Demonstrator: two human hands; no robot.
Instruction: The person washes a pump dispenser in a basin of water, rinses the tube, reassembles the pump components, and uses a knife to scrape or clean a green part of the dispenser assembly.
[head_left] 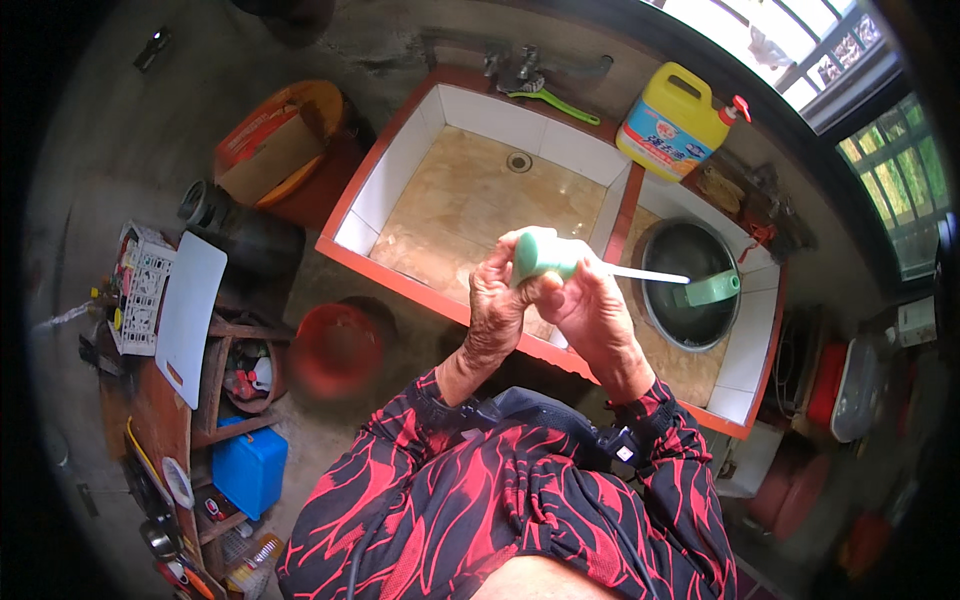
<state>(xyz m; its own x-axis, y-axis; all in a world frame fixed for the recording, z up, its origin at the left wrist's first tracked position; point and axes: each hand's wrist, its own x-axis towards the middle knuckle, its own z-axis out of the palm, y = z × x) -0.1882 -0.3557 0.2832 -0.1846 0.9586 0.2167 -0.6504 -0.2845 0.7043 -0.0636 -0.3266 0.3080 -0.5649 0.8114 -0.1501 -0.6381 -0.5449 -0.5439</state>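
Observation:
Above the front edge of the sink (335, 225), both my hands are closed on a pale green rounded piece (540, 250) like a cap or a small cup. From it a thin white stick or tube (650, 274) points to the right; its exact kind I cannot tell. My left hand (493, 305) grips the left side, and my right hand (598, 318) wraps the right side with the thumb on it. In the right compartment, a dark metal basin (672, 250) holds water and a pale green container (713, 288) lying on its side.
A yellow jug (672, 125) with a red pump stands on the sink's back ledge. A green-handled brush (560, 103) lies by the tap (527, 65). To the left are a red bucket (338, 350), a white cutting board (190, 315) and a blue box (248, 470).

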